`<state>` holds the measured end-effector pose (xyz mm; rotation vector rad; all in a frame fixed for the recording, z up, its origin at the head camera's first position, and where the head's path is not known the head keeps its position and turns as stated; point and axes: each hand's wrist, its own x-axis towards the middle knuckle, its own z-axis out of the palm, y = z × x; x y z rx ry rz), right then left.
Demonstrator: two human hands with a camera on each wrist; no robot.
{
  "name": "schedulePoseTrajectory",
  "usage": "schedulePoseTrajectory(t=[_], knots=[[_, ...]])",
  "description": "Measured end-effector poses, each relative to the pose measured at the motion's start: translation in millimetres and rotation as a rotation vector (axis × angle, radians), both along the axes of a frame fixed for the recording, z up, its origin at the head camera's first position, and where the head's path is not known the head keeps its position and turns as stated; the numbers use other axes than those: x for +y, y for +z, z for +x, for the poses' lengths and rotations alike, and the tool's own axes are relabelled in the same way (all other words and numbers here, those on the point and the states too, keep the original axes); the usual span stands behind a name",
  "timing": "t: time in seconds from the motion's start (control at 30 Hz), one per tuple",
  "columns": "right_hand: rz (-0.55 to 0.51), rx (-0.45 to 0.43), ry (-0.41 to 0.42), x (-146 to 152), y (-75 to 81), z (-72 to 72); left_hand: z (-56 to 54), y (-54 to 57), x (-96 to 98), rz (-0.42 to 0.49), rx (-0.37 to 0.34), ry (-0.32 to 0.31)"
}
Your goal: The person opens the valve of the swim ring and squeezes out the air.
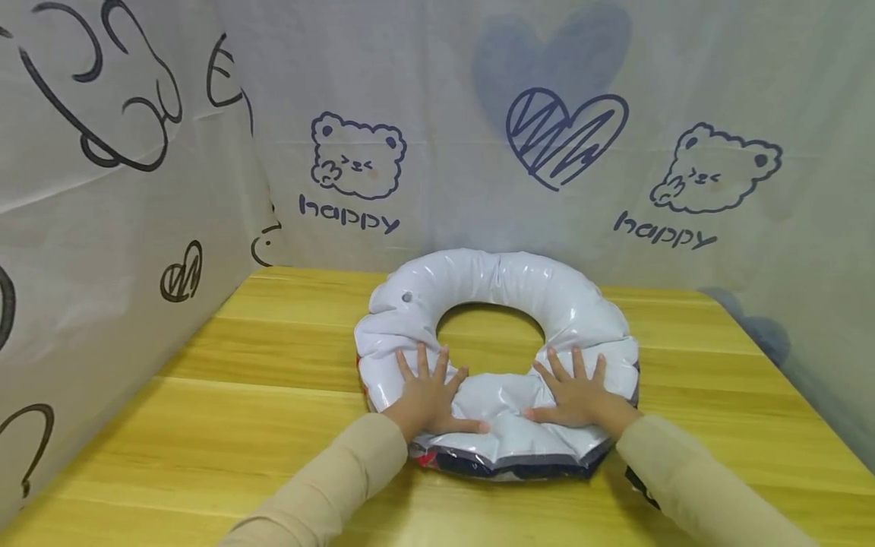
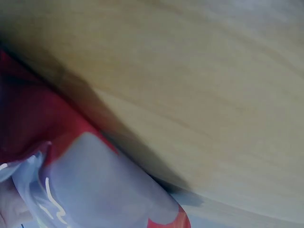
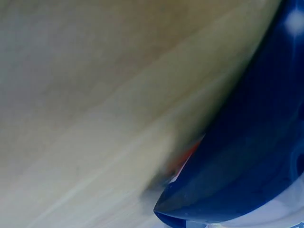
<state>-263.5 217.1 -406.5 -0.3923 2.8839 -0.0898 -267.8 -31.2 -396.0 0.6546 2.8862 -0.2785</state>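
Observation:
A white inflatable swim ring (image 1: 472, 275) lies on the wooden table, its near part sagging and creased. Red and dark blue patches show along its underside at the near edge. My left hand (image 1: 429, 399) presses flat on the ring's near left part with fingers spread. On the near right part, my right hand (image 1: 577, 391) lies likewise, fingers spread and straight. The left wrist view shows the ring's red and pale side (image 2: 109, 175), with a sliver of hand at the lower left corner. In the right wrist view its dark blue side (image 3: 237, 166) appears.
Yellow wood-grain table (image 1: 273, 425) surrounds the ring. White cloth with printed bears and hearts (image 1: 437, 175) hangs behind, and another cloth wall (image 1: 102, 251) stands at the left. A small black object (image 1: 641, 486) peeks out beside the right sleeve.

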Motion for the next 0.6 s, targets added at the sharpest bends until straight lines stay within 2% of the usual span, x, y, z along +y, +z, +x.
schedulePoseTrajectory(t=[0.4, 0.6], knots=[[0.071, 0.035, -0.016, -6.9, 1.9, 2.4, 1.0, -1.4, 6.1, -0.136, 0.08, -0.002], [0.08, 0.061, -0.011, -5.3, -1.3, 5.6, 2.8, -6.7, 7.1, -0.148, 0.104, -0.01]])
